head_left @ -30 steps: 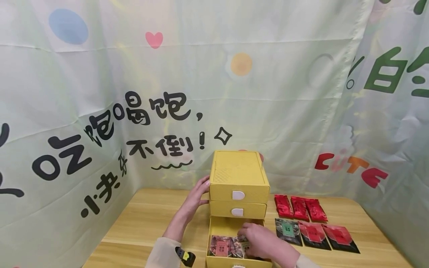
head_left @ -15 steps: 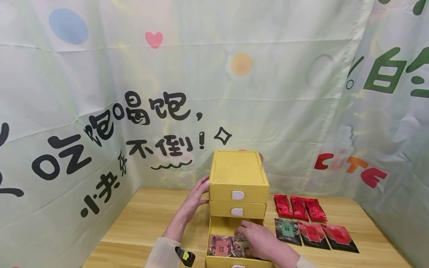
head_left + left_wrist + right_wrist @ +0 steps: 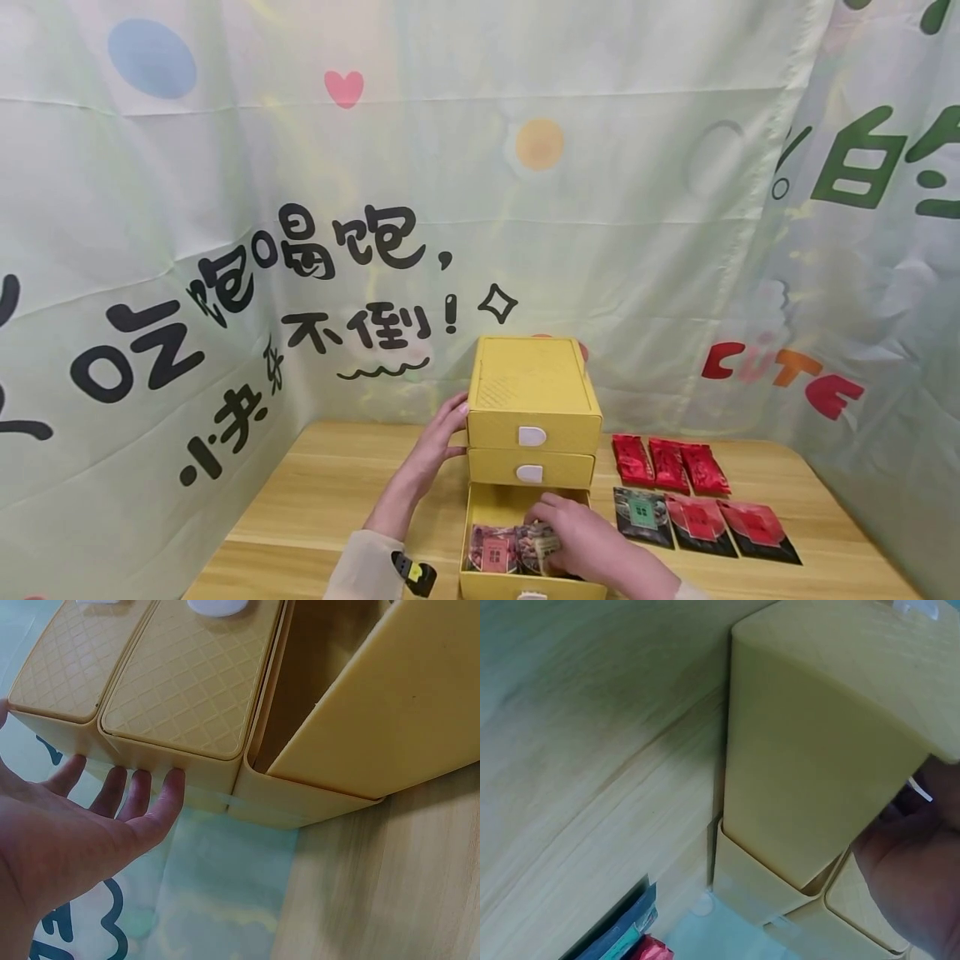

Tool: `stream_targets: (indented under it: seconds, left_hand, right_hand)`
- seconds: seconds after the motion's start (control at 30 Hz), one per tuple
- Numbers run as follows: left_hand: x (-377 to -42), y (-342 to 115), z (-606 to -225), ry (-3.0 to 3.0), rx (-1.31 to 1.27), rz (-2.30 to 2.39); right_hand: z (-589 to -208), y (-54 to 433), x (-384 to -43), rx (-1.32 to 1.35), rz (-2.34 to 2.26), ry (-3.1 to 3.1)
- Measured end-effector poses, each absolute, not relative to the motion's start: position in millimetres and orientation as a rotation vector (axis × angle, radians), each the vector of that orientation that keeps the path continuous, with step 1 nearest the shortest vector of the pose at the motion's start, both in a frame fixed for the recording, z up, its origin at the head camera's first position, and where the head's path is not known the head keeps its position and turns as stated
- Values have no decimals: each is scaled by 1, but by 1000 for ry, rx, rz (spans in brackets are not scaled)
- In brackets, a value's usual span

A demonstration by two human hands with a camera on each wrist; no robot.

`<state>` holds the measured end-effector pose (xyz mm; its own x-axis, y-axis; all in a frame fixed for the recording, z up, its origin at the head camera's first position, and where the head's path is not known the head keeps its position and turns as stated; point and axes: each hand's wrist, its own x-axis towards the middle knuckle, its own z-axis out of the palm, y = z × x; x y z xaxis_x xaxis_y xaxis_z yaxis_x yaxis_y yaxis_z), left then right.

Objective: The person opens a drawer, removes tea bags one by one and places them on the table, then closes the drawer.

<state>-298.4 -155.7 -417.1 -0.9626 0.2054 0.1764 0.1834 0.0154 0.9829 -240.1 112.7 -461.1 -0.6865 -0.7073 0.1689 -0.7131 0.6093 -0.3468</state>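
Observation:
A yellow three-drawer box (image 3: 536,375) stands on the wooden table, its bottom drawer (image 3: 487,586) pulled out. Inside that drawer a dark packet with a pink label (image 3: 495,556) lies at the left. Beside it is a flat packet with a pale label (image 3: 534,552), partly hidden by my right hand (image 3: 585,537), whose curled fingers pinch it. In the right wrist view that hand reaches over the drawer's side wall (image 3: 802,757), fingertips hidden. My left hand (image 3: 429,446) rests its fingers against the box's left side; the left wrist view shows those fingertips (image 3: 174,780) at the upper drawers.
Several red foil packets (image 3: 667,464) lie in a row right of the box. In front of them sit a green-labelled packet (image 3: 642,515) and two red-and-black packets (image 3: 757,529). A printed cloth (image 3: 637,250) hangs behind the table.
The pale-labelled packet has shifted and tilted slightly under my right hand, which has moved a little to the left. My left hand stays against the box.

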Motion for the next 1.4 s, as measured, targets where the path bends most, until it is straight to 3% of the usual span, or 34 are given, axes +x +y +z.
stream_targets:
  seconds: [0.5,1.4]
  left_hand:
    - [-298,-157,-418,2221,424,2152]
    - [-301,-157,-419,2217,415,2156]
  right_hand:
    - [-449,119,-231,1234,893,-2702]
    - [-428,152,-206,1030,926,-2501]
